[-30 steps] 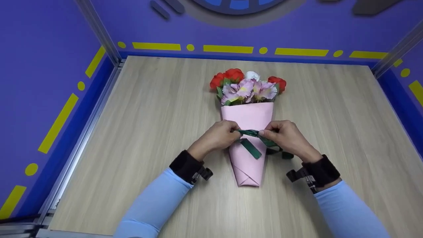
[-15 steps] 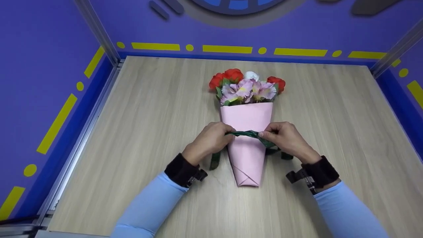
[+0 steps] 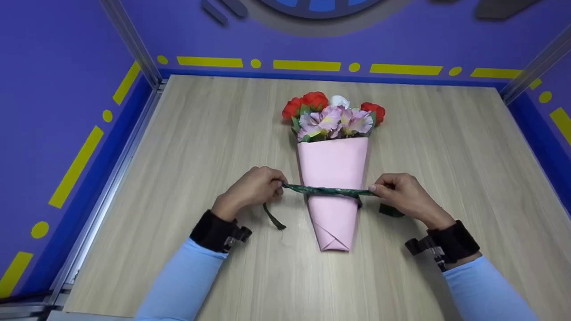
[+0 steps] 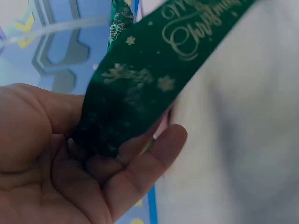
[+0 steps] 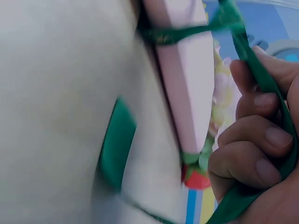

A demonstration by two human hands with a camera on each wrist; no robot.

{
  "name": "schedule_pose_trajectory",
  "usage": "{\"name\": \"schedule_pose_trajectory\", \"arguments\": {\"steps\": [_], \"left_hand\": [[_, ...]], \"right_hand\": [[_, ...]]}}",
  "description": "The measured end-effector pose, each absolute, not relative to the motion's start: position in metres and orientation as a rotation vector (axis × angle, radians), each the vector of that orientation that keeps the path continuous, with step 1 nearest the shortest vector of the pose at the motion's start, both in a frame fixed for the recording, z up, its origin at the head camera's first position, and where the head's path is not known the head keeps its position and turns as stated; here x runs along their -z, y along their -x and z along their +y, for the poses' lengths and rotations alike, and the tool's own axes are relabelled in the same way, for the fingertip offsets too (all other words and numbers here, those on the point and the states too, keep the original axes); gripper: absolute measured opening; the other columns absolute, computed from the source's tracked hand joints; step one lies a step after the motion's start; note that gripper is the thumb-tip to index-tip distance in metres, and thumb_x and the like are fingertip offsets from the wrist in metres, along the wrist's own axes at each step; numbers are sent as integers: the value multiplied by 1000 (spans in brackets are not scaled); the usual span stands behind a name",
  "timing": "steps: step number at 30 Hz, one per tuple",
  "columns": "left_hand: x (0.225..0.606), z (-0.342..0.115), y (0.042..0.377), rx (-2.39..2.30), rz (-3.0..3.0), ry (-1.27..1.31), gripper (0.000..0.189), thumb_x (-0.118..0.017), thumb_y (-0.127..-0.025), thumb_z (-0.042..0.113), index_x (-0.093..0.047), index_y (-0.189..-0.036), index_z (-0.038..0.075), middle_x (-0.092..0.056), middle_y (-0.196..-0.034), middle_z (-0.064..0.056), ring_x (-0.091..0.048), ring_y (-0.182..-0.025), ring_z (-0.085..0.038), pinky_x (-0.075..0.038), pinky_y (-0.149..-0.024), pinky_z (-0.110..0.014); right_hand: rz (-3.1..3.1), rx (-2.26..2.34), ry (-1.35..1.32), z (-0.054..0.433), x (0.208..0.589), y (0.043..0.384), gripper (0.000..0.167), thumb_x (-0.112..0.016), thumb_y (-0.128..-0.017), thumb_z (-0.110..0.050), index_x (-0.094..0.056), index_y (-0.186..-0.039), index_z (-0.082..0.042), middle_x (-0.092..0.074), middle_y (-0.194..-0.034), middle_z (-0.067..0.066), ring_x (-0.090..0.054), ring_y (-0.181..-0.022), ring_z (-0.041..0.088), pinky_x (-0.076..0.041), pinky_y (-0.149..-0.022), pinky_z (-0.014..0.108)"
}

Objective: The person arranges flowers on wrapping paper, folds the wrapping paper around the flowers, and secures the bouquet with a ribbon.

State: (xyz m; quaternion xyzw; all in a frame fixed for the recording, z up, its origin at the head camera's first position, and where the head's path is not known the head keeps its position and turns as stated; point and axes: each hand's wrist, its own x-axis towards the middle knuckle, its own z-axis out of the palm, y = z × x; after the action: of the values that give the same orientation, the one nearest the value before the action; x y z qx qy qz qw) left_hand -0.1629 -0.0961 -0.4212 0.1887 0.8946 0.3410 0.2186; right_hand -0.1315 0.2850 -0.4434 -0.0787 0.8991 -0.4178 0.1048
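A bouquet in pink wrapping paper (image 3: 334, 165) lies on the table, its flowers (image 3: 332, 118) red, white and lilac. Across the wrap's middle runs a twisted green ribbon (image 3: 328, 191), stretched between both hands. The left hand (image 3: 256, 187), just left of the wrap, pinches one end; in the left wrist view the ribbon (image 4: 135, 79) shows pale Christmas lettering and snowflakes. To the right of the wrap, the right hand (image 3: 403, 196) pinches the other end. Its curled fingers (image 5: 252, 135) hold the ribbon along the palm in the right wrist view, and a loose tail (image 5: 117, 144) hangs down.
The wood-grain table (image 3: 214, 133) extends around the bouquet on all sides. Blue-purple panels (image 3: 401, 40) with yellow marks stand at the back and both sides, joined by metal posts (image 3: 134, 42). Each wrist wears a black strap (image 3: 455, 243) with a small camera.
Both hands have moved apart, the left one farther to the left and the right one slightly to the right. The ribbon between them is longer and straighter and sits a little lower on the wrap.
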Motion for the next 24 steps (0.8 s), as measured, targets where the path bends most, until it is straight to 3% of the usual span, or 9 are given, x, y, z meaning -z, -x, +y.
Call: {"name": "schedule_pose_trajectory", "arguments": {"steps": [7,16,24], "left_hand": [[434,-131,165,-1058,2305,-416,23,-54,-109,7,-76,-112,1,-75,-90,-6,-70,-79,-17,-51,-66,-25],[440,-165,167,-1150,2157,-329,22,-56,-108,5,-76,-113,-1,-77,-92,-11,-71,-79,-17,-61,-73,-32],[442,-183,165,-1004,2250,-227,21,-58,-107,5,-78,-107,2,-75,-83,-6,-69,-75,-15,-55,-69,-28]], "right_hand": [[2661,1111,208,306,451,123,28,-72,-103,-32,-78,-89,-9,-56,-74,-3,-47,-67,12,-37,-57,24],[2653,1106,176,326,457,117,28,-72,-102,-32,-77,-87,-9,-53,-74,-5,-47,-66,10,-38,-57,24],[2692,1035,107,343,462,113,29,-69,-104,-34,-78,-88,-12,-55,-73,-4,-50,-68,11,-40,-60,25]]}}
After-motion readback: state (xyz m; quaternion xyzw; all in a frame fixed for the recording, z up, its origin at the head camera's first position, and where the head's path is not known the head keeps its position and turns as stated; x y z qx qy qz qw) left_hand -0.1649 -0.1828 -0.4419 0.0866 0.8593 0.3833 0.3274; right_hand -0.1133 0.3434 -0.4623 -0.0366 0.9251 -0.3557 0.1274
